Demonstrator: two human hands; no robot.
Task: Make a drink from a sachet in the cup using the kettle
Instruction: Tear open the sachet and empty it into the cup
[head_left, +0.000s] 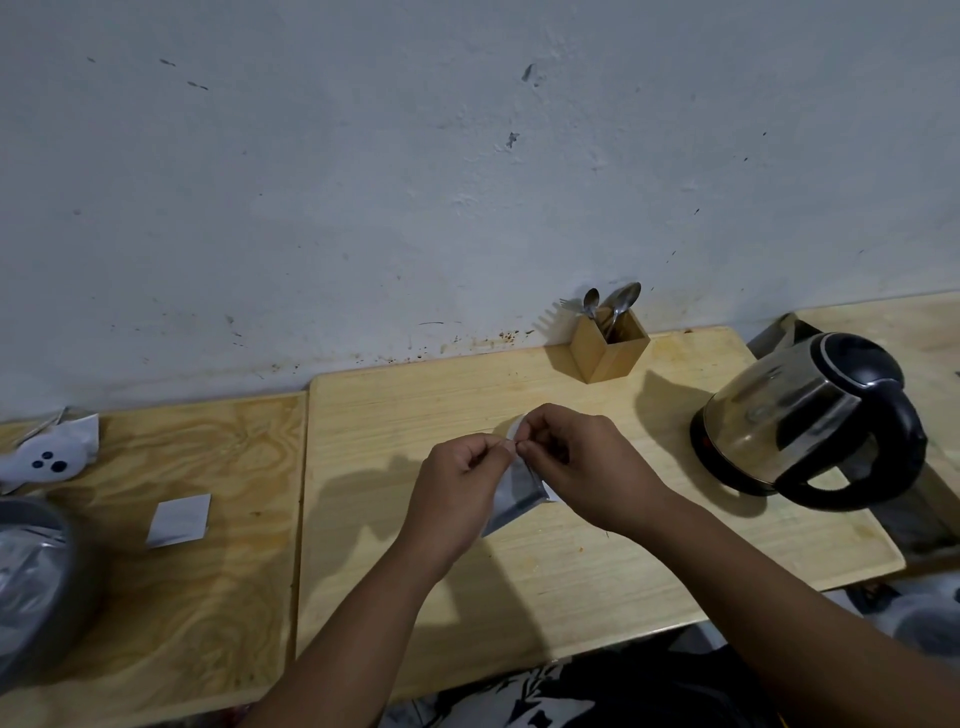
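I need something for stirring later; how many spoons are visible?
2 spoons, both standing in the wooden holder by the wall. A fork stands there too; more may be hidden inside.

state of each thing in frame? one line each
sachet: held in both hands, top edge pinched
left hand: shut on sachet
right hand: shut on sachet
kettle: upright, lid closed
spoons: standing in wooden holder
spare sachet: flat on left board
cup: mostly hidden behind hands

A silver sachet (511, 493) hangs above the table's middle, top edge pinched. The kettle (810, 421) — steel, black-handled, lid shut — stands upright near the right edge.
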